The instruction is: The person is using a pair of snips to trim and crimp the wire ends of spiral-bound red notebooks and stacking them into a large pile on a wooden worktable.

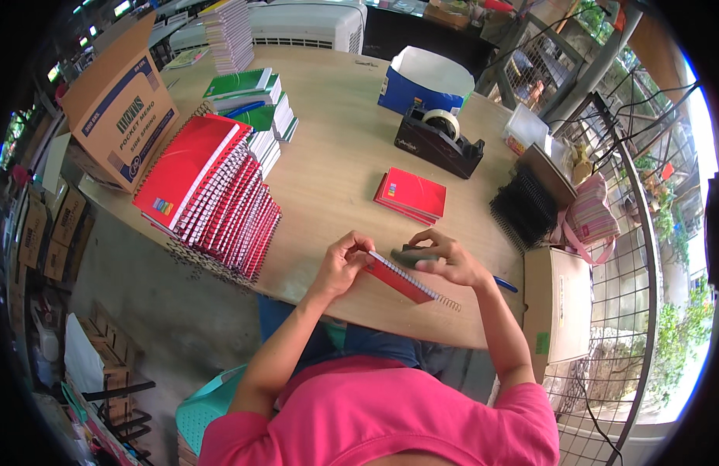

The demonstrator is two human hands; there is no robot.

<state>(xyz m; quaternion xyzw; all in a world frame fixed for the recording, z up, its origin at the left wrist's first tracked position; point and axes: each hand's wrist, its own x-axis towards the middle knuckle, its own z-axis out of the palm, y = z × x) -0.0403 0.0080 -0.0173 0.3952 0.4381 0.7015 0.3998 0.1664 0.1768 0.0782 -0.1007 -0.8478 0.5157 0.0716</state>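
Note:
Near the table's front edge, a small red notebook point(402, 284) stands on its long edge, tilted, with its spiral side up. A length of bare wire coil point(450, 303) sticks out past its right end. My left hand point(345, 264) pinches the notebook's left end between thumb and fingers. Just above the spine, my right hand point(449, 260) is curled around a dark grey-green rounded object point(412, 255), whose kind I cannot make out. Beyond my hands lies a short stack of small red notebooks point(411, 194).
At the left rises a tall stack of red spiral notebooks point(212, 186), beside an open cardboard box point(123, 116). Green notebooks point(251, 97) are piled behind. A black tape dispenser point(437, 144), black wire coils point(524, 203), a blue pen point(505, 284) and a carton point(557, 307) occupy the right.

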